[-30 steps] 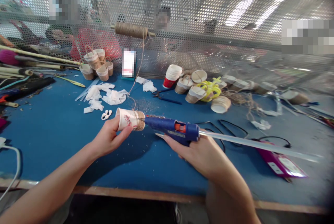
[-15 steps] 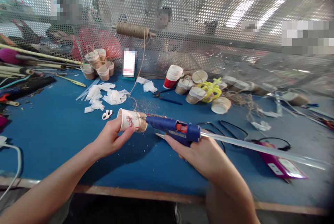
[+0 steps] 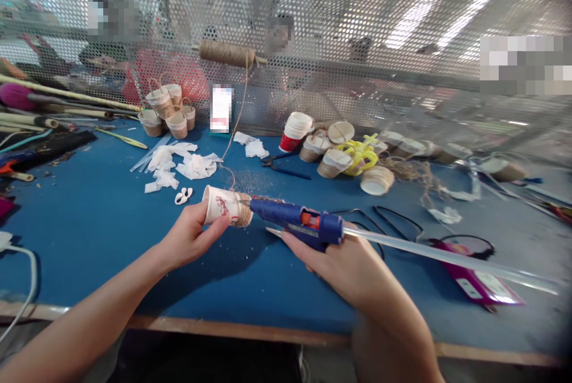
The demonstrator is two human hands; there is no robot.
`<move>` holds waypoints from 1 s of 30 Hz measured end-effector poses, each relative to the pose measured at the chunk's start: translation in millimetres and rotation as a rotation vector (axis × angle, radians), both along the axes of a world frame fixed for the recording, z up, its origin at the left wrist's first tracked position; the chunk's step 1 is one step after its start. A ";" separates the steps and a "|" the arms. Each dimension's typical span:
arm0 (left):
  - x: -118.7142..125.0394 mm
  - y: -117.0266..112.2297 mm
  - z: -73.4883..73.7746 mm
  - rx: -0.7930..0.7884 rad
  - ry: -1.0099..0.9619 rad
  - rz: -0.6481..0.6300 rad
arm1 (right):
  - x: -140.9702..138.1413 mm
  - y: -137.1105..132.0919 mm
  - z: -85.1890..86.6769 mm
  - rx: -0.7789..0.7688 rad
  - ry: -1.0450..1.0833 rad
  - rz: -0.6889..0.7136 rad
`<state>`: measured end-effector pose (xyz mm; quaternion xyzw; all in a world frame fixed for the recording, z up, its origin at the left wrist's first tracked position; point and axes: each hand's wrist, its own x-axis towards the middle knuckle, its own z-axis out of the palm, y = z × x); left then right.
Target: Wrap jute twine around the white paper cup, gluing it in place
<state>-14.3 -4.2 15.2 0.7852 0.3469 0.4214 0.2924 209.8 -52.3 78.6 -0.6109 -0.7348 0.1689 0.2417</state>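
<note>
My left hand (image 3: 196,228) is closed around a white paper cup (image 3: 217,204) with a red print, tipped on its side. Twine (image 3: 244,211) is wound round the cup's base end, and a strand of it runs up to a spool (image 3: 227,53) on a stick. My right hand (image 3: 339,258) grips a blue hot glue gun (image 3: 290,217), its nozzle at the wound twine; I cannot tell whether it touches. A long clear glue stick (image 3: 429,255) juts from the gun's back. A pointed metal tip (image 3: 273,231) shows beside my right fingers.
Twine-covered cups (image 3: 176,124) are piled at the back left. Stacked paper cups (image 3: 295,131), pliers (image 3: 286,168) and a yellow ribbon loop (image 3: 360,155) lie behind. White crumpled scraps (image 3: 196,165) sit beyond my left hand. A purple power strip (image 3: 480,279) is at right. A perforated metal screen (image 3: 339,73) stands behind.
Very little differs. The cup has shifted very slightly to the right in my left hand, while the glue gun stays at the twine.
</note>
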 end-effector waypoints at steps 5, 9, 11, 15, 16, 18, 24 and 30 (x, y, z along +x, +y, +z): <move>0.8 0.7 1.2 -0.022 -0.019 0.008 | -4.9 -0.3 2.7 0.030 0.010 -0.022; 1.7 0.6 3.1 -0.026 -0.018 0.020 | -5.3 -2.2 0.4 0.040 0.004 -0.036; 1.9 0.5 3.4 -0.027 -0.009 0.023 | -5.9 -3.8 1.7 0.046 -0.011 -0.056; 1.4 0.4 3.8 0.018 -0.013 0.017 | -8.3 -6.6 8.6 0.016 0.030 -0.032; 1.1 0.4 3.8 0.036 -0.015 0.014 | -8.6 -6.8 10.3 0.007 0.051 -0.024; 0.4 0.3 4.0 0.081 -0.009 -0.003 | -8.7 -6.1 12.9 -0.006 0.079 -0.014; 0.2 -1.3 7.6 0.194 0.016 -0.046 | -1.6 -0.3 13.3 0.022 0.013 0.030; 1.6 -1.7 11.5 0.298 0.011 -0.062 | -1.9 0.5 11.3 0.012 0.003 0.008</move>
